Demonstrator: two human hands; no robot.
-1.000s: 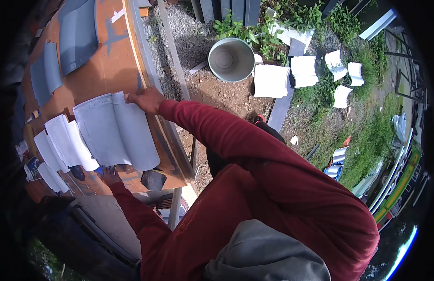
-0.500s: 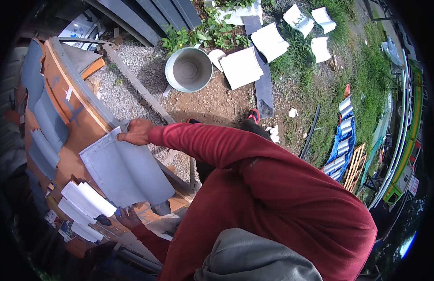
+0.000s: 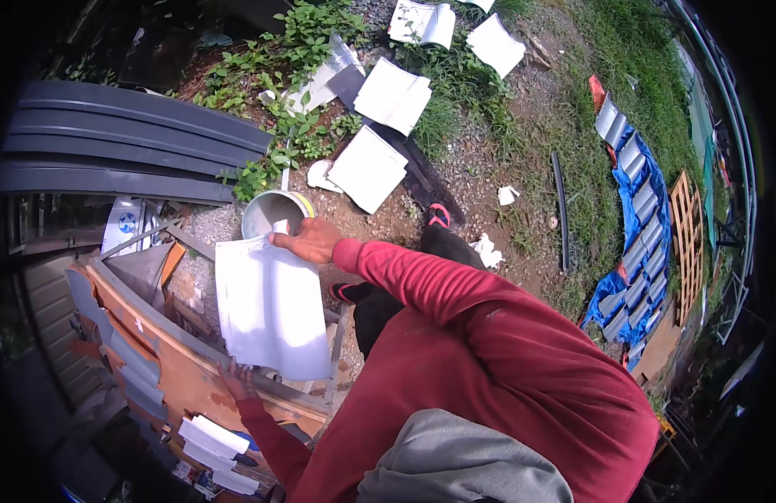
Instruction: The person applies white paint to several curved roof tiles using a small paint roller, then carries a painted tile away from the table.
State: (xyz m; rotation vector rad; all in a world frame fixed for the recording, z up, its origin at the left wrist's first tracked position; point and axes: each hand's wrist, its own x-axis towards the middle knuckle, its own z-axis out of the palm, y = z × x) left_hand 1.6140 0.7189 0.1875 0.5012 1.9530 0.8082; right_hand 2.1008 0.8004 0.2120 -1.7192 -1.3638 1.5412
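A wavy, pale grey-white roof tile is held up in front of me, lifted above the wooden bench edge. My right hand is closed on its upper right corner, thumb lying over the face. At the tile's lower left corner, my left hand has its fingers against the edge; part of its grip is hidden. Beyond the tile's top edge stands a round bucket, its rim partly covered by my right hand and the tile.
Grey tiles lie along the brown bench, with white ones nearer me. More white tiles rest on the ground ahead. Right are a row of tiles on blue sheeting, a wooden lattice and a black pipe.
The roof tile has come off the bench and moved right toward the bucket, with my right hand still on its corner. My left hand has come to its lower edge. My view has turned.
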